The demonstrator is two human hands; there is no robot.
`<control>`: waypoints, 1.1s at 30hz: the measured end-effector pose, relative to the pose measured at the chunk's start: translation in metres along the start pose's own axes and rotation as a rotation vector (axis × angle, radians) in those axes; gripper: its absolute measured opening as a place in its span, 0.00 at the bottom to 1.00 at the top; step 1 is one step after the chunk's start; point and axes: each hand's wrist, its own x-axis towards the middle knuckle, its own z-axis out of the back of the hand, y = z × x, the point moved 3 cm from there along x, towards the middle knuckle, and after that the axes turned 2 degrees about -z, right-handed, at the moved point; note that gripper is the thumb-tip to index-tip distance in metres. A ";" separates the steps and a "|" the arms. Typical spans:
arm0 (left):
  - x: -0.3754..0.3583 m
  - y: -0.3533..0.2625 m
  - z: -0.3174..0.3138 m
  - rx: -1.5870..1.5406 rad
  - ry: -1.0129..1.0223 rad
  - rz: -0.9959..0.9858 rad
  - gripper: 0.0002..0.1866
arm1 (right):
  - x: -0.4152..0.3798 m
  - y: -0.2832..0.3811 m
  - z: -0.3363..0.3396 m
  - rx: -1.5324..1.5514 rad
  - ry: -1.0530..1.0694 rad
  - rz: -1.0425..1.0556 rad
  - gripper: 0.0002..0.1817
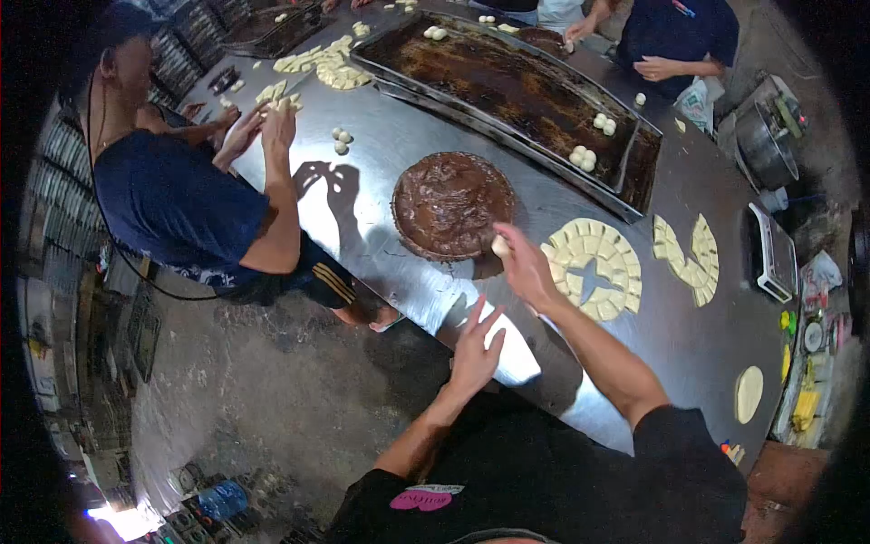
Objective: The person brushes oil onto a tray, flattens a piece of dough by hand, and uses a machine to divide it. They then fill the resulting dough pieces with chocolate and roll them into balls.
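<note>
My right hand [527, 265] pinches a small pale dough ball [499, 246] at the right rim of a round pan of chocolate-brown filling [453, 199]. My left hand [476, 352] is held over the table's near edge, its fingers spread and nothing in them. To the right of my right hand lies a round of cut dough pieces [616, 245] with a star-shaped gap in its middle. Another, broken arc of dough pieces [702, 267] is farther right.
Large dark baking trays [507, 136] hold a few clusters of dough balls [583, 159]. A co-worker [181, 199] at left handles dough; others stand across the steel table [372, 245]. A scale [770, 254] and a flat dough oval [749, 394] are at right.
</note>
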 end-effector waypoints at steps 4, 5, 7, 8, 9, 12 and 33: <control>0.004 0.039 0.041 -0.057 -0.103 0.074 0.17 | 0.056 0.002 -0.036 -0.565 0.138 0.702 0.23; 0.005 0.047 0.048 -0.062 -0.112 0.080 0.17 | 0.061 -0.001 -0.044 -0.674 0.280 0.754 0.22; 0.006 0.052 0.063 -0.105 -0.103 0.160 0.16 | 0.061 0.008 -0.048 -0.766 0.416 0.727 0.17; 0.010 0.052 0.065 -0.116 -0.139 0.114 0.14 | 0.063 0.011 -0.047 -0.789 0.493 0.576 0.17; 0.014 0.056 0.062 -0.119 -0.144 0.115 0.14 | 0.066 0.009 -0.046 -0.812 0.563 0.422 0.17; 0.031 0.065 0.043 -0.378 -0.044 0.295 0.15 | 0.084 -0.009 -0.047 -0.378 0.513 0.184 0.20; -0.002 -0.064 -0.025 -0.289 -0.265 -0.038 0.08 | -0.144 0.016 0.060 -0.010 -0.090 0.218 0.19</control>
